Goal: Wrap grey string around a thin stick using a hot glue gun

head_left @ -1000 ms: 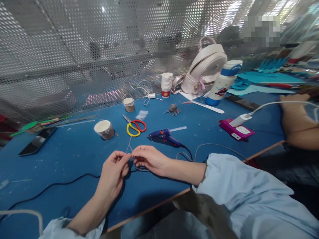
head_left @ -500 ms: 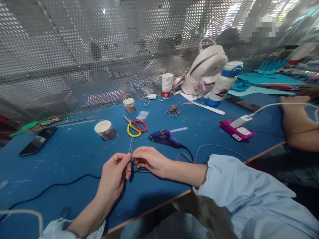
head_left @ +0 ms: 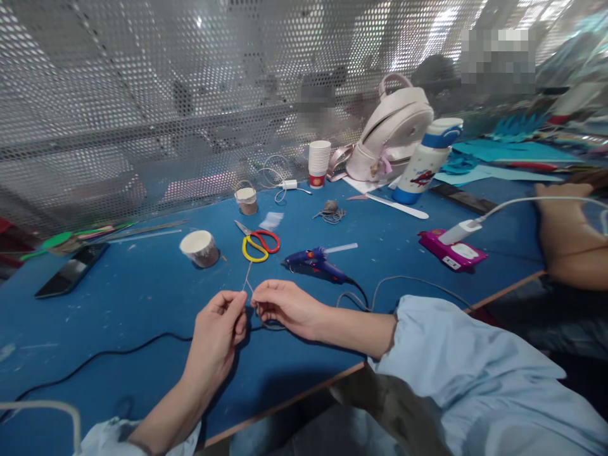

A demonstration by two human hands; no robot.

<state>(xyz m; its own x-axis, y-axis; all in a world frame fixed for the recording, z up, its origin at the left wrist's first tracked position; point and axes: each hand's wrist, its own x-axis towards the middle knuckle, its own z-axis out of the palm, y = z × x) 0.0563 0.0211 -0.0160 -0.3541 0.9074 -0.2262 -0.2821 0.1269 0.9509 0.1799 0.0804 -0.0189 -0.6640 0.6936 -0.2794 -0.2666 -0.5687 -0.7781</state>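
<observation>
A thin grey string point(head_left: 249, 271) runs from the scissors' handles toward my fingers and parts into two strands. My left hand point(head_left: 217, 329) pinches one strand between thumb and forefinger. Just to its right, my right hand point(head_left: 285, 305) pinches the other strand, with more grey string curling beneath it. The hands are slightly apart above the table. Beyond them lie the scissors point(head_left: 256, 246) with one yellow and one red handle loop. A blue glue gun point(head_left: 313, 263) with a clear glue stick in its back lies to the right of the scissors.
Left of the scissors stands a round white-topped piece point(head_left: 198, 248); a smaller one with a handle point(head_left: 246, 200) is behind. A phone point(head_left: 72, 271), grey yarn point(head_left: 331, 212), paper cups point(head_left: 319, 164), a bottle point(head_left: 427, 161), a backpack point(head_left: 389, 136) and a purple power strip point(head_left: 451, 250) surround the workspace. Another person's arm point(head_left: 570, 234) rests at right.
My left hand has shifted slightly left, away from the right hand, so the two strands now spread into a small fork. The right hand has hardly moved.
</observation>
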